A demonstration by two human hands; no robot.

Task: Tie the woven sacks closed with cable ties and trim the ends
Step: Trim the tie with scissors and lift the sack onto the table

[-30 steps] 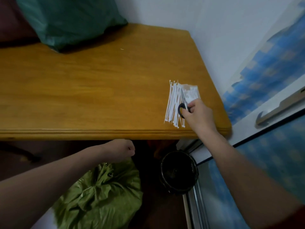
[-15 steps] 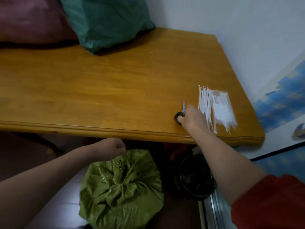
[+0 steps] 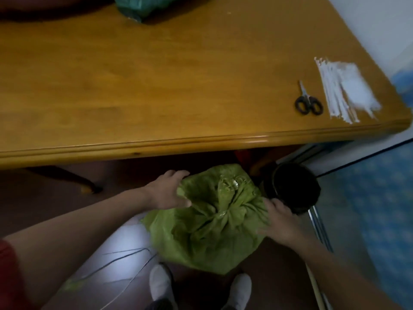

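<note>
A light green woven sack (image 3: 207,229) stands on the floor below the table's front edge, its mouth gathered into a tied neck near the top. My left hand (image 3: 166,193) grips the sack's upper left side, fingers curled over the fabric. My right hand (image 3: 279,220) lies against its right side, fingers spread on the cloth. Black-handled scissors (image 3: 307,101) lie alone on the wooden table (image 3: 156,86), near its right end. A bundle of white cable ties (image 3: 342,90) lies just right of the scissors.
A dark green sack (image 3: 143,6) lies at the table's far edge. A black round bin (image 3: 292,186) stands on the floor right of the green sack. My two white-toed shoes (image 3: 161,285) are just below the sack. A sliding door rail runs along the right.
My right hand has left the scissors on the table and dropped to the sack's right side. My left hand has opened from a fist and taken hold of the sack's left side.
</note>
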